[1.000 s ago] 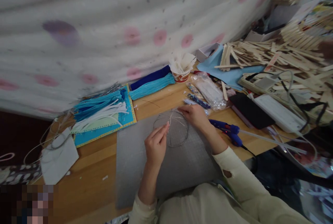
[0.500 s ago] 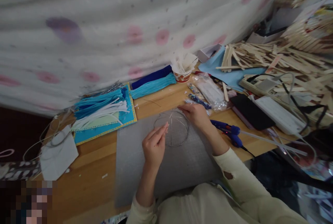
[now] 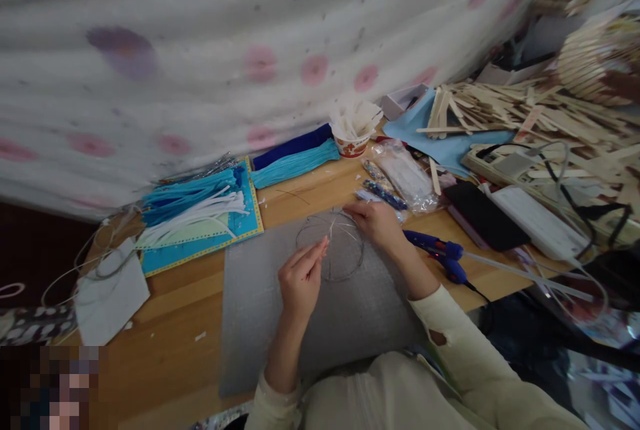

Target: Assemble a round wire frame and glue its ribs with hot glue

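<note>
A thin wire ring (image 3: pixel 361 258) with a few fine wires crossing near its top stands over the grey mat (image 3: pixel 270 323). My left hand (image 3: pixel 301 277) is at the ring's left side, thumb and fingertips pinched together close to the crossing wires. My right hand (image 3: pixel 379 220) is at the ring's upper right, fingers closed on what looks like the wire. The exact grip of the left fingertips is too small to make out.
Right of the mat lies a blue glue gun (image 3: pixel 435 247) with its cord, beside a black phone (image 3: pixel 483 213). Pipe cleaners (image 3: pixel 200 213) lie on a blue board (image 3: pixel 185 253) at left. Behind stand a paper cup (image 3: pixel 353 143) and a pile of wooden sticks (image 3: pixel 490 110).
My left hand has shifted slightly right and toward the wires' crossing. My right hand stays nearly in place at the ring.
</note>
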A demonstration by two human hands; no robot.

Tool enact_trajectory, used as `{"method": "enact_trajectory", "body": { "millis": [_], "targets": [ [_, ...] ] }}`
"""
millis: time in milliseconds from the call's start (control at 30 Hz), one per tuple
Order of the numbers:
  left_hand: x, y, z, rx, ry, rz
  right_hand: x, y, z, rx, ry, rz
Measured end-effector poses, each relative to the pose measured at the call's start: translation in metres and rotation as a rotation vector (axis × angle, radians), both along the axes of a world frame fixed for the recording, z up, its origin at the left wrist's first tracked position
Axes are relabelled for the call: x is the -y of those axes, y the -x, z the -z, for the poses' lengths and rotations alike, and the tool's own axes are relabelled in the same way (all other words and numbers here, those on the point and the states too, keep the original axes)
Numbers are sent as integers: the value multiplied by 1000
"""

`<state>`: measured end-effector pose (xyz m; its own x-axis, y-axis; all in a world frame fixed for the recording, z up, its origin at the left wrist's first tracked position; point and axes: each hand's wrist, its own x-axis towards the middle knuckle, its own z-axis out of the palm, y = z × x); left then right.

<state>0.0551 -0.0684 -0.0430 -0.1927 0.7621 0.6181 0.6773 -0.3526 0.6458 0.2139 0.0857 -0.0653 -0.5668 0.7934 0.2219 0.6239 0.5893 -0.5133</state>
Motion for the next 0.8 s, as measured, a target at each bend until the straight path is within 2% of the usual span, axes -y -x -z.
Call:
{"method": "enact_trajectory", "body": {
  "millis": [800],
  "targets": [
    [-2, 1, 0, 0, 48, -3, -3, 1, 0, 20, 51, 18]
  ]
}}
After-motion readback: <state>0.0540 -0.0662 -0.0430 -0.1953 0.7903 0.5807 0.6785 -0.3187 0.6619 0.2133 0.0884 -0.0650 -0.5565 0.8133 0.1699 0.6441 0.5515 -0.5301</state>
